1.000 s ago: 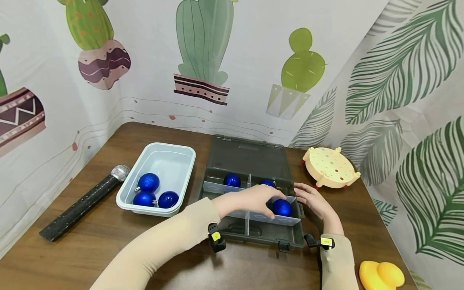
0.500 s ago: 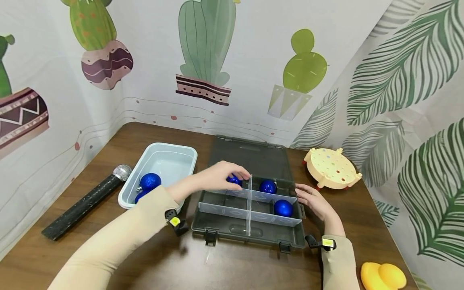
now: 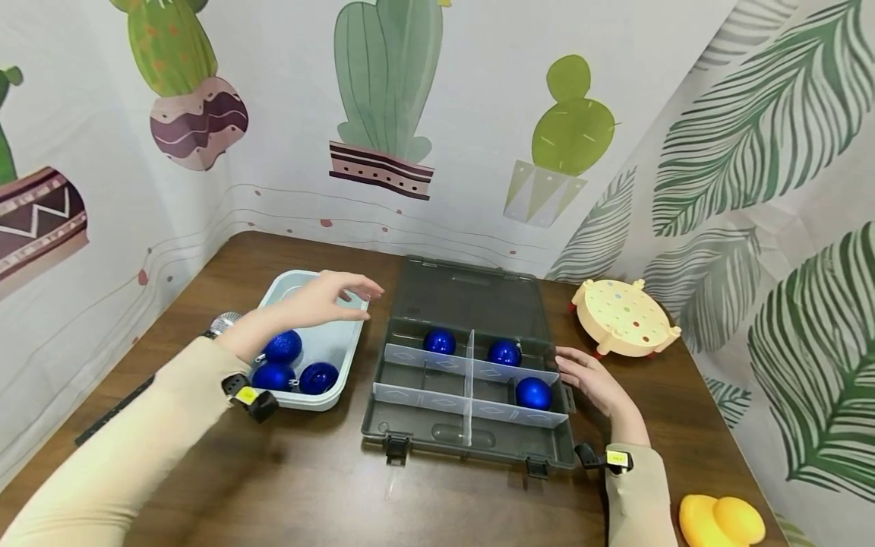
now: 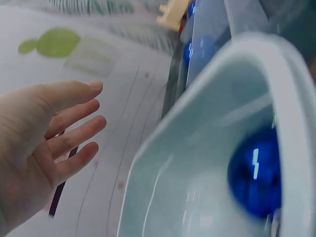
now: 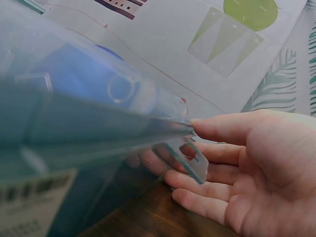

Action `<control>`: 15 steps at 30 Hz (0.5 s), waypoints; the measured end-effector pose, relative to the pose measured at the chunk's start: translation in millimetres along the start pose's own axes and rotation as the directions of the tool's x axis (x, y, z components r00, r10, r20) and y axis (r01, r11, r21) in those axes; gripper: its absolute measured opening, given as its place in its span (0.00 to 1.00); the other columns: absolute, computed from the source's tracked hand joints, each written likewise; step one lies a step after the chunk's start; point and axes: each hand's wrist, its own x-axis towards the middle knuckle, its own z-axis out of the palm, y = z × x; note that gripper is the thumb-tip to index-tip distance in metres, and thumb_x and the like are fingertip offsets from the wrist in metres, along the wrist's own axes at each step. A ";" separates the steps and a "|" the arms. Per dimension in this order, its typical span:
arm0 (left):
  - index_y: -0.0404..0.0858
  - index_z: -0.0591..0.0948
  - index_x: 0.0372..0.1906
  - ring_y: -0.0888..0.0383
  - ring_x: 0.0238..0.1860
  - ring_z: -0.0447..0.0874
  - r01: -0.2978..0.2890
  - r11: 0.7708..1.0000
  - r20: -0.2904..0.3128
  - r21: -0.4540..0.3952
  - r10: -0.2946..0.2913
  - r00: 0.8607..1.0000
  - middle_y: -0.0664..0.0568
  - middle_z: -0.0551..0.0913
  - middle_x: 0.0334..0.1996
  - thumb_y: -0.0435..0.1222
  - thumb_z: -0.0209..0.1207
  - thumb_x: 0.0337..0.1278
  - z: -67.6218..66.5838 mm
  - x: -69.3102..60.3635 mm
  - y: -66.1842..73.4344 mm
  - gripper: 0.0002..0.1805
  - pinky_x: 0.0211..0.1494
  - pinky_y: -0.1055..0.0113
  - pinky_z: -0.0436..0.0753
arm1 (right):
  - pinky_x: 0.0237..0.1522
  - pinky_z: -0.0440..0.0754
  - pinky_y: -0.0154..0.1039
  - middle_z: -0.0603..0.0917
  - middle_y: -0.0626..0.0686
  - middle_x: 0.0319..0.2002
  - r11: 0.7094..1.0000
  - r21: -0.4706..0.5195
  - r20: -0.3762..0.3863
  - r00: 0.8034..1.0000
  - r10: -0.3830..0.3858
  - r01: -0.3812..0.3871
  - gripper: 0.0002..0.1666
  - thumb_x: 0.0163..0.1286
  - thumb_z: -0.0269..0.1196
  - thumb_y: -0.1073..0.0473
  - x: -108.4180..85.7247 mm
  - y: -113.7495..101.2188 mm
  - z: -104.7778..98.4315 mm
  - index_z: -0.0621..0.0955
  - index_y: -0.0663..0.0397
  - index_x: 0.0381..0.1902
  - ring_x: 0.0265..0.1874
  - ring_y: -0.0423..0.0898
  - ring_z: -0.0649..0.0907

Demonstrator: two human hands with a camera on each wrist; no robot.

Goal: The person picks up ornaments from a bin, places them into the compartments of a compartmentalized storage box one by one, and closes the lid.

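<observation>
My left hand (image 3: 331, 295) is over the right rim of the pale blue plastic container (image 3: 350, 365), fingers spread and holding nothing. Three blue Christmas baubles lie together in that container, including a glittery one (image 3: 282, 346) and a shiny one (image 3: 318, 377). To the right, a grey see-through compartment box (image 3: 417, 434) lies with its lid laid back. It holds three more baubles: one (image 3: 439, 341) back left, one (image 3: 504, 352) back right and one (image 3: 534, 393) middle right. My right hand (image 5: 247, 163) holds the box's right edge, thumb at the rim and fingers below.
A microphone (image 3: 123, 406) lies left of the container, partly hidden by my left arm. A round cream toy (image 3: 623, 317) with short legs stands at the back right. A yellow rubber duck (image 3: 721, 523) sits front right. A printed cloth (image 3: 478, 114) hangs behind the table.
My left hand has moved left from the bauble in the middle right compartment, past the back left one, to above the container. The right hand stays at the box's edge.
</observation>
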 end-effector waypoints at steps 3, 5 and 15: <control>0.33 0.78 0.58 0.44 0.53 0.82 0.043 0.999 -0.021 0.026 -0.043 0.999 0.39 0.84 0.53 0.32 0.66 0.57 -16.4 -13.9 -12.7 0.22 0.54 0.47 0.82 | 0.52 0.74 0.22 0.59 0.74 0.70 1.000 0.005 -0.006 1.000 -0.002 0.002 0.35 0.79 0.48 0.54 -0.2 -0.1 0.3 0.56 0.75 0.71 0.63 0.53 0.73; 0.34 0.78 0.58 0.44 0.54 0.82 0.067 0.997 -0.029 0.043 -0.066 0.997 0.39 0.83 0.53 0.34 0.66 0.57 -24.9 -22.6 -20.6 0.23 0.54 0.47 0.82 | 0.52 0.74 0.22 0.60 0.75 0.70 1.000 0.001 -0.009 1.000 -0.010 0.010 0.34 0.79 0.47 0.55 -0.7 0.1 -0.1 0.56 0.75 0.71 0.64 0.55 0.73; 0.32 0.74 0.62 0.40 0.59 0.77 0.182 0.982 0.087 0.055 -0.186 0.979 0.37 0.80 0.58 0.39 0.68 0.56 -40.1 -53.8 -48.8 0.30 0.60 0.41 0.76 | 0.52 0.74 0.22 0.60 0.75 0.69 1.000 0.010 -0.006 1.000 -0.018 0.018 0.34 0.79 0.48 0.55 0.4 2.2 -0.2 0.56 0.76 0.71 0.60 0.47 0.75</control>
